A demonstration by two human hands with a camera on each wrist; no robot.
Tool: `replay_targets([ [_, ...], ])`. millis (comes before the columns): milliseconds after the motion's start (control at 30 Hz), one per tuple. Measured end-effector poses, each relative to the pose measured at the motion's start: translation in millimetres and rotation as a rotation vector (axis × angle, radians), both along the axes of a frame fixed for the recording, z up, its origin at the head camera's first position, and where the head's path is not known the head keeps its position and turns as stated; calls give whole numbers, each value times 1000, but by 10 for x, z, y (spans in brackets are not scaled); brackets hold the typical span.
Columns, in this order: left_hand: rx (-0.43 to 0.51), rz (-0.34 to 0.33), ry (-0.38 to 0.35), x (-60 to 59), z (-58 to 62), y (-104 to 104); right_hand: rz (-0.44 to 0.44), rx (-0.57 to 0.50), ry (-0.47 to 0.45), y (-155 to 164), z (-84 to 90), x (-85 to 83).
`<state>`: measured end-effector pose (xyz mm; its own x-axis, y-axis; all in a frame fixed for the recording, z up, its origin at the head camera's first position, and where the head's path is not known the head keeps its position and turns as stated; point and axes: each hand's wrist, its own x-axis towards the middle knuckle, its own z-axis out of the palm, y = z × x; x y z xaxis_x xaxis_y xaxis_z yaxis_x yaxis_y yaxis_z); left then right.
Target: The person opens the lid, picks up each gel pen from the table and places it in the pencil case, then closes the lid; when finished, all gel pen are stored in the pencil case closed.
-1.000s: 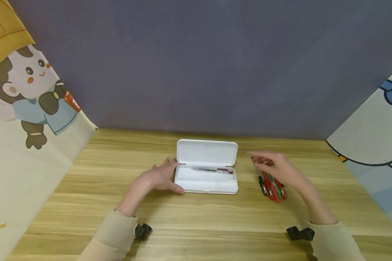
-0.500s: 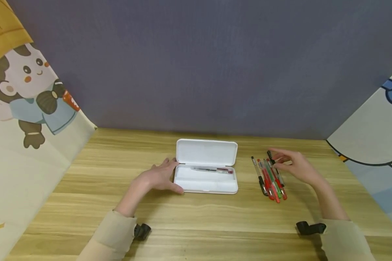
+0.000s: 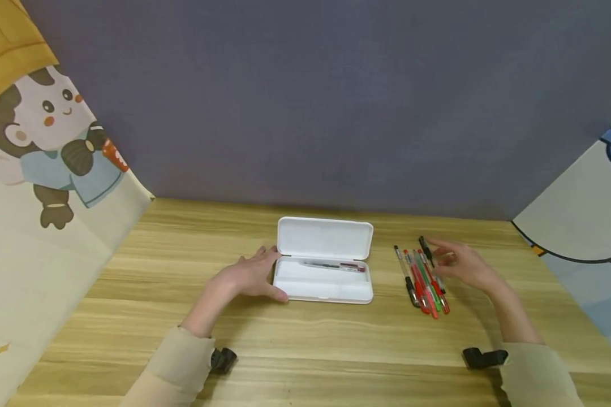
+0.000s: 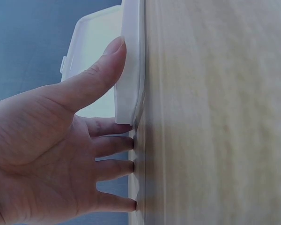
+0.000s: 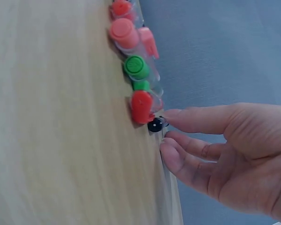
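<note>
One white pencil case [image 3: 325, 261] lies open at frame centre on the tabletop [image 3: 305, 339], one pen [image 3: 331, 265] inside. Left hand [image 3: 249, 276] braces its left end, grip flat, fingers straight. Right hand [image 3: 463, 265], grip pinching the black pen [image 3: 427, 251], reaches six pens [image 3: 422, 277] right of centre.

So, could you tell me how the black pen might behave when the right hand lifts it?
The black pen looks thin and stiff, so it is probably light. Its round barrel may roll on the smooth table. It lies against the other pens, so the right hand may nudge them.
</note>
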<state>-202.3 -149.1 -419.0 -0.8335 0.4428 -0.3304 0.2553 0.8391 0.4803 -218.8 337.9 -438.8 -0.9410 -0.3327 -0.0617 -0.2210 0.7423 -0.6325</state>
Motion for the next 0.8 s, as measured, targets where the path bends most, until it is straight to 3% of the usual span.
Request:
replay_targets([
  [500,2,-3,0,5,-1,2,-88,27,-87,-75,1,16],
  [800,3,0,-6,16,20,-1,-86,-74,-166,40,49,47],
])
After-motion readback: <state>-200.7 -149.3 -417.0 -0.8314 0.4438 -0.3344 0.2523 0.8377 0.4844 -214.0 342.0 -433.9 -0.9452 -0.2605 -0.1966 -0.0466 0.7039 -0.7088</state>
